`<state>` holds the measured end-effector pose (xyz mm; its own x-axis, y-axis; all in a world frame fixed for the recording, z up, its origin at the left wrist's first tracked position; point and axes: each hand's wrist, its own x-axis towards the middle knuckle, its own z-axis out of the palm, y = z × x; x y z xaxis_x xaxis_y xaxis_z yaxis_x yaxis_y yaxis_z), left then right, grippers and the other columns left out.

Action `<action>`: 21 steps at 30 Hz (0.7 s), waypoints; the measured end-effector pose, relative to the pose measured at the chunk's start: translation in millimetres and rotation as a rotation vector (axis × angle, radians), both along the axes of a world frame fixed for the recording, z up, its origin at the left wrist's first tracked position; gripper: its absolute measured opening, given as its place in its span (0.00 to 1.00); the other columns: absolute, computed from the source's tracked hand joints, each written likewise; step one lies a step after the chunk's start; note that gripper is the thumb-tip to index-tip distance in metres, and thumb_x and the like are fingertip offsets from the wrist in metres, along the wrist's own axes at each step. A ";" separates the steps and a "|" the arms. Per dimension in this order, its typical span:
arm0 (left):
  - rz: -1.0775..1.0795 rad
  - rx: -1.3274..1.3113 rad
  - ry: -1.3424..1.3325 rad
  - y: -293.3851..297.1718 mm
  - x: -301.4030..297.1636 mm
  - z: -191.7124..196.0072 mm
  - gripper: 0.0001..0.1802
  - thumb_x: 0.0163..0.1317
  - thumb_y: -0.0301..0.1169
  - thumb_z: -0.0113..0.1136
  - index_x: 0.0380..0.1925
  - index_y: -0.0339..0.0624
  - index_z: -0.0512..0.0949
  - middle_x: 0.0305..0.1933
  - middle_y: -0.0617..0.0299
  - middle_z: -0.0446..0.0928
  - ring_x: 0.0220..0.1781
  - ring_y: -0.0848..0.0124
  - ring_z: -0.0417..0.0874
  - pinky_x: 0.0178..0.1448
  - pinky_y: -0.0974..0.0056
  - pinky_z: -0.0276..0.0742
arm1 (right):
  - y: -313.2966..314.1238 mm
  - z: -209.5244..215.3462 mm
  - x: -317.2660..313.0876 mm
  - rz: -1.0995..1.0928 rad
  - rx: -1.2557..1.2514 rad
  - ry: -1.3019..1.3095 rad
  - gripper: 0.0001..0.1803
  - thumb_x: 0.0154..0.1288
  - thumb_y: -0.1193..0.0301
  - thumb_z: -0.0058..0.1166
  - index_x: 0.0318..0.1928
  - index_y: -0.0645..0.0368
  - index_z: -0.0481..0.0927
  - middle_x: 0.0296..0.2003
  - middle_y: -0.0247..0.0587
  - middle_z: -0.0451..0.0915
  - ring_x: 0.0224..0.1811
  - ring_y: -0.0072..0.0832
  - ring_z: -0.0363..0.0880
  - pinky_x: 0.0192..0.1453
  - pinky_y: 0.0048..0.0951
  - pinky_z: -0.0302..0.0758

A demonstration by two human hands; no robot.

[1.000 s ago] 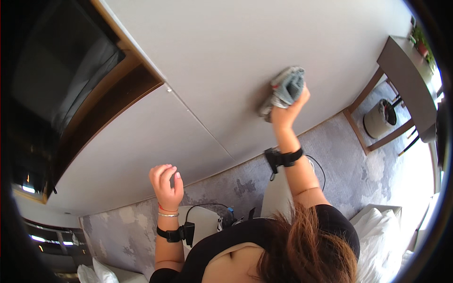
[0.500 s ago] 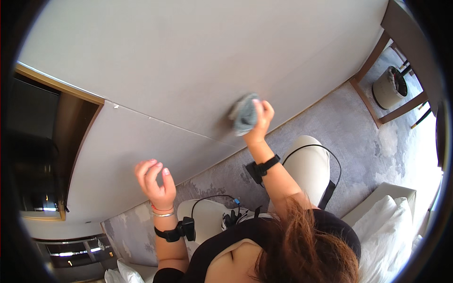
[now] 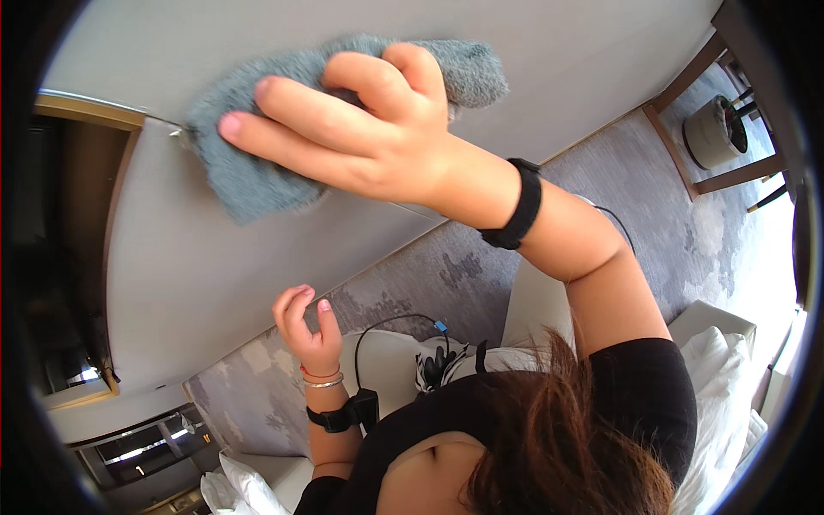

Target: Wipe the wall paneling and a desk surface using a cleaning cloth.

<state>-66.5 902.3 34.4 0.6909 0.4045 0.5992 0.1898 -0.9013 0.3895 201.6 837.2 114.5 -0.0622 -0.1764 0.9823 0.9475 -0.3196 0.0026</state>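
Note:
My right hand (image 3: 360,120) is raised to the upper left and holds a grey-blue fluffy cloth (image 3: 249,172) against the pale wall panel (image 3: 197,275). Two fingers lie stretched over the cloth while the others curl into it; part of the cloth sticks out beyond the knuckles. Low on the left, my left hand (image 3: 311,330) hangs near the panel with nothing in it, its fingers loosely bent and apart from the thumb. Black straps sit on both wrists.
To the left is a gold-edged recess (image 3: 86,107) with a dark interior. A waste bin (image 3: 714,133) stands under a brown wooden table (image 3: 772,60) at the far right. Patterned grey carpet (image 3: 618,163) runs along the wall's foot. White pillows (image 3: 721,386) lie at the right.
My right hand has swept the cloth left and up along the panel toward the recess, and the cloth now lies more spread out. My left hand has shifted slightly right and down.

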 end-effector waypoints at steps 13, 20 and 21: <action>0.068 -0.044 -0.006 2.5 -16.7 -24.9 0.14 0.55 0.19 0.56 0.43 0.38 0.72 0.45 0.52 0.72 0.46 0.60 0.74 0.53 0.58 0.70 | -54.0 -262.7 20.1 0.177 -1.078 -0.316 0.17 0.49 0.64 0.50 0.42 0.43 0.78 0.40 0.22 0.69 0.43 0.21 0.66 0.47 0.24 0.62; 0.104 -0.068 -0.063 1.9 -38.7 -25.9 0.14 0.56 0.20 0.55 0.44 0.37 0.72 0.46 0.52 0.71 0.47 0.60 0.74 0.54 0.57 0.71 | -72.1 -201.5 12.5 0.316 -0.985 0.208 0.20 0.47 0.70 0.53 0.45 0.43 0.79 0.41 0.22 0.73 0.42 0.26 0.70 0.45 0.29 0.67; 0.100 -0.075 -0.058 2.1 -39.2 -24.0 0.14 0.56 0.20 0.55 0.44 0.37 0.72 0.46 0.52 0.71 0.47 0.60 0.74 0.54 0.57 0.71 | -76.0 -180.1 15.0 0.271 -0.882 0.225 0.21 0.46 0.70 0.55 0.45 0.44 0.80 0.42 0.24 0.74 0.42 0.27 0.70 0.45 0.30 0.67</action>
